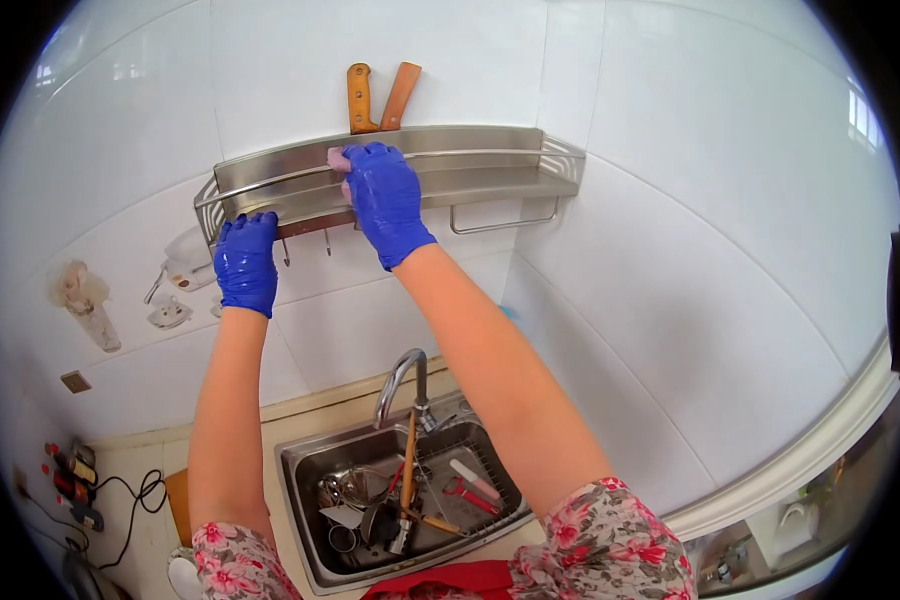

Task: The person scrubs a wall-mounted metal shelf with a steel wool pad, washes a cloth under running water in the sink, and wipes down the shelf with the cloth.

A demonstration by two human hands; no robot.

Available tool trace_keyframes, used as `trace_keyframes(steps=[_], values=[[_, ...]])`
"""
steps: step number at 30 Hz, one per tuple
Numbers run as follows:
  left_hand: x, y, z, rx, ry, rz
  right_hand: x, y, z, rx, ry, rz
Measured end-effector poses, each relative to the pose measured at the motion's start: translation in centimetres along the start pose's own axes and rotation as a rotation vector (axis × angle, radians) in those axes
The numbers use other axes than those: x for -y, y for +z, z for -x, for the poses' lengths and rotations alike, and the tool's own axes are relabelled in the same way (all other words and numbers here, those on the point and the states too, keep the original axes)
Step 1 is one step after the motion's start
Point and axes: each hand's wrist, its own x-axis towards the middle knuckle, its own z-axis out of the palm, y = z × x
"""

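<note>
A long stainless steel shelf (490,184) with a front rail is fixed to the white tiled wall. My right hand (382,198), in a blue glove, is closed around a pink cloth (339,160) at the middle of the shelf, by the rail. At the shelf's left end, my left hand (246,262), also gloved in blue, has its fingers curled over the front edge. Two knives with wooden handles, one light brown (359,95) and one reddish (401,95), stand upright in the back of the shelf.
Below is a steel sink (295,500) holding utensils, with a curved faucet (395,380) behind it. Hooks and a towel bar (505,228) hang under the shelf. Bottles (75,480) and a black cord (130,490) lie at the lower left. A window ledge (770,480) borders the right.
</note>
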Motion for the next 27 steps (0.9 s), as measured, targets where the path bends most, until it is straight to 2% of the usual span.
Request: trace_keyframes(steps=[3, 9, 11, 13, 15, 16, 18, 19, 21, 23, 25, 27], values=[[0.0, -0.4, 0.2, 0.007, 0.02, 0.048, 0.1, -0.1, 0.6, 0.032, 0.037, 0.041], [-0.1, -0.2, 0.4, 0.007, 0.003, 0.048, -1.4, -0.6, 1.3, -0.01, -0.005, -0.153], [-0.3, 0.2, 0.3, 0.0, 0.004, 0.041, -2.6, -2.3, 3.0, -0.122, 0.216, -0.403], [-0.3, 0.4, 0.6, -0.007, -0.01, 0.031, -3.0, -3.3, 4.1, -0.117, 0.311, -0.527], [-0.6, 0.7, 0.7, -0.04, -0.042, 0.029, -6.1, -5.5, 6.4, -0.158, 0.279, -0.149], [-1.3, 0.2, 0.5, 0.031, -0.099, 0.008, -7.7, -5.8, 7.2, -0.155, 0.279, -0.142], [-2.0, 0.9, 0.8, -0.03, -0.115, 0.0, -10.4, -6.6, 8.0, -0.068, 0.15, 0.051], [-2.3, 1.1, 0.9, -0.095, -0.133, -0.014, -11.5, -7.5, 8.0, -0.069, 0.151, 0.057], [-1.8, 0.6, 0.7, -0.076, -0.101, 0.024, -13.3, -9.8, 7.3, 0.112, 0.502, -0.31], [-0.8, 0.4, 0.6, 0.043, -0.047, 0.141, -18.4, -10.8, 7.9, 0.024, 0.618, -0.38], [-1.9, -0.8, 0.4, 0.074, -0.075, 0.161, -20.9, -13.8, 7.6, 0.079, 0.521, -0.063], [-3.5, -1.3, 0.2, 0.03, -0.035, 0.356, -22.6, -15.5, 7.7, -0.085, 0.486, 0.299]])
